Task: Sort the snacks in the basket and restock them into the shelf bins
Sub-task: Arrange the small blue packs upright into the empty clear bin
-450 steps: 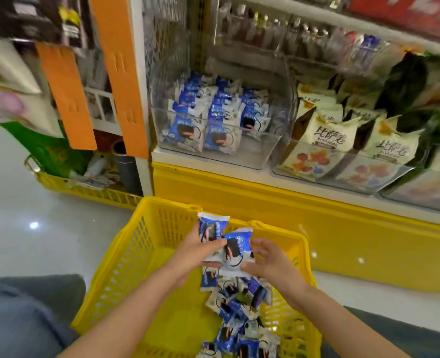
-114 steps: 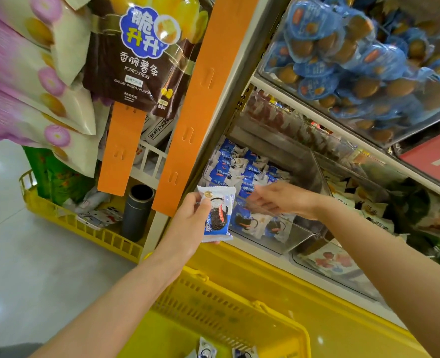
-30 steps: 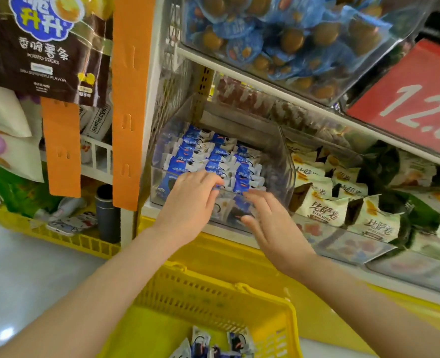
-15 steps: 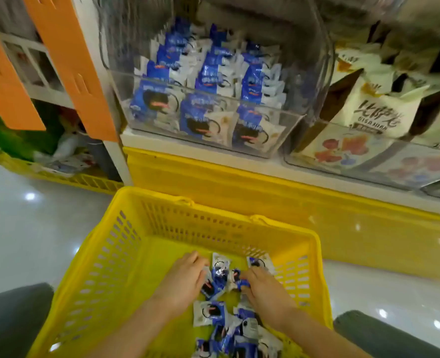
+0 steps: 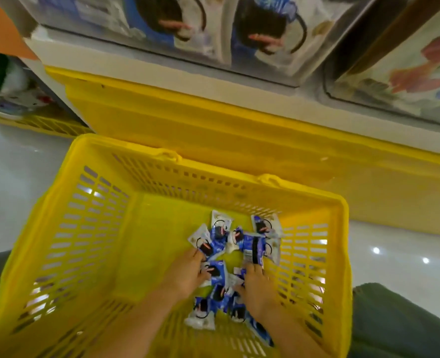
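Fingers [image 5: 197, 254] of both hands are down in the basket [image 5: 89, 228] again, spread over the packets [image 5: 229, 264]; a second ago they were up at the bin [image 5: 162, 29], tucking packets into its front row; so that batch is placed and a new pick begins. My left hand [image 5: 185, 276] lies flat on the pile's left edge, fingertips touching a packet, not yet closed on it; my right hand [image 5: 257, 288] presses on the right side, fingertips against a blue wrapper, and whether they pinch it I cannot tell; neither hand has lifted anything. The packets sit in a loose heap on the basket floor, toward the right wall, some face up, some turned over; they all look like the same blue-and-white kind, so little sorting seems left, only gathering. The bin stands just above the basket on the shelf [image 5: 213, 91], already well stocked at its front; beside it another bin [image 5: 407, 73] holds different bags. I judge a few more trips will empty the heap; the wrappers look slippery, so a handful may shed one on the way up.
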`<state>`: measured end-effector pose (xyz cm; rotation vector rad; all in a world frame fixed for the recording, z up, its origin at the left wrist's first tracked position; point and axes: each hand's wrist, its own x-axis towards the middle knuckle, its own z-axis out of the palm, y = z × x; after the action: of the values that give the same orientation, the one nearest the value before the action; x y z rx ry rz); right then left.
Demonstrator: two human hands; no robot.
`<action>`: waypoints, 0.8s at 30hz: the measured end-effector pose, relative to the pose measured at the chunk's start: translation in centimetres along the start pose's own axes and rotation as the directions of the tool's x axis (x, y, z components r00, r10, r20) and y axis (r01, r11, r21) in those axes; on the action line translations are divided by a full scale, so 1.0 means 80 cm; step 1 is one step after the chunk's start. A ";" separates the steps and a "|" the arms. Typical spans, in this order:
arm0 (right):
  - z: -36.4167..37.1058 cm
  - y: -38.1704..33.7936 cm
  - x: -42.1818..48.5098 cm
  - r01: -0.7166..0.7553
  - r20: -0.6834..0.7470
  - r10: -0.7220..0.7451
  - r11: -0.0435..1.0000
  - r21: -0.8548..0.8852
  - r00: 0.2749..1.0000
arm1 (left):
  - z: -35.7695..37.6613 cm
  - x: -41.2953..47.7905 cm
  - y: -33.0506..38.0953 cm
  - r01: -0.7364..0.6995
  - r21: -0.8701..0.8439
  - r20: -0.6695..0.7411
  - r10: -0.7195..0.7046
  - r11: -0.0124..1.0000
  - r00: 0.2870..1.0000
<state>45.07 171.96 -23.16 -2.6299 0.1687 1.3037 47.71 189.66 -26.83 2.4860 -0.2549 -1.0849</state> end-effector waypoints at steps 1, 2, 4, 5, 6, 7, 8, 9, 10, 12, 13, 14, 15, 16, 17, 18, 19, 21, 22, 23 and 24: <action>0.002 0.002 0.001 -0.006 0.000 0.006 1.000 0.029 1.000 | 0.002 0.003 0.000 0.027 0.033 0.008 -0.027 0.999 1.000; 0.002 0.004 0.003 -0.010 -0.003 0.010 0.998 0.065 1.000 | 0.005 0.006 0.001 0.042 0.067 0.029 -0.044 0.997 0.999; 0.001 0.008 0.006 -0.011 -0.019 0.014 0.989 0.148 1.000 | 0.009 0.007 0.002 0.045 0.118 0.075 -0.054 0.992 0.996; 0.001 0.009 0.007 -0.009 -0.030 0.014 0.983 0.182 0.999 | 0.011 0.006 0.001 0.049 0.108 0.088 -0.058 0.993 0.994; 0.000 0.010 0.008 -0.004 -0.035 0.012 0.978 0.211 0.999 | 0.013 0.003 0.002 0.066 0.064 0.097 -0.072 0.996 0.993; 0.000 0.010 0.007 0.004 -0.038 0.005 0.970 0.242 0.999 | 0.014 -0.001 0.001 0.099 -0.018 0.110 -0.096 0.995 0.989; -0.001 0.010 0.006 0.018 -0.044 -0.006 0.962 0.273 0.999 | 0.014 -0.005 0.001 0.135 -0.127 0.133 -0.118 0.983 0.984; -0.003 0.009 0.005 0.042 -0.055 -0.026 0.953 0.300 0.998 | 0.014 -0.009 0.001 0.168 -0.237 0.164 -0.131 0.957 0.978; -0.005 0.008 0.004 0.078 -0.074 -0.057 0.945 0.319 0.996 | 0.011 -0.013 0.001 0.193 -0.317 0.190 -0.137 0.929 0.972; -0.012 0.004 0.000 0.174 -0.131 -0.137 0.925 0.339 0.982 | 0.002 -0.022 0.001 0.226 -0.390 0.204 -0.156 0.892 0.967; -0.017 0.000 -0.003 0.216 -0.167 -0.166 0.908 0.360 0.972 | -0.005 -0.025 0.002 0.240 -0.416 0.203 -0.168 0.877 0.965; -0.024 -0.004 -0.006 0.249 -0.205 -0.181 0.889 0.384 0.962 | -0.013 -0.028 0.003 0.255 -0.448 0.204 -0.179 0.857 0.962; -0.032 -0.010 -0.009 0.270 -0.241 -0.181 0.869 0.414 0.954 | -0.021 -0.030 0.005 0.269 -0.486 0.208 -0.189 0.832 0.960; -0.042 -0.017 -0.013 0.279 -0.272 -0.165 0.843 0.461 0.948 | -0.031 -0.033 0.007 0.279 -0.528 0.209 -0.195 0.802 0.958; -0.053 -0.024 -0.016 0.282 -0.294 -0.139 0.800 0.530 0.946 | -0.041 -0.037 0.010 0.283 -0.580 0.202 -0.201 0.764 0.958; -0.064 -0.031 -0.021 0.284 -0.306 -0.109 0.733 0.618 0.946 | -0.051 -0.042 0.015 0.279 -0.648 0.187 -0.207 0.709 0.960; -0.076 -0.038 -0.026 0.283 -0.301 -0.083 0.638 0.717 0.950 | -0.061 -0.046 0.021 0.262 -0.734 0.168 -0.207 0.626 0.964; -0.096 -0.049 -0.040 0.244 -0.246 -0.044 0.369 0.897 0.968 | -0.079 -0.057 0.036 0.191 -0.898 0.126 -0.184 0.396 0.975; -0.105 -0.055 -0.047 0.206 -0.205 -0.028 0.227 0.952 0.978 | -0.088 -0.063 0.044 0.151 -0.948 0.107 -0.165 0.281 0.981; -0.113 -0.061 -0.054 0.165 -0.164 -0.016 0.090 0.982 0.986 | -0.097 -0.070 0.052 0.112 -0.975 0.087 -0.132 0.192 0.987; -0.119 -0.065 -0.062 0.134 -0.135 -0.018 -0.024 0.991 0.991 | -0.106 -0.077 0.059 0.073 -0.988 0.062 -0.081 0.135 0.995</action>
<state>50.45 174.94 -12.90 -1.2563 0.6839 0.4960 49.77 189.97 -15.53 1.1989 0.5138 -0.7983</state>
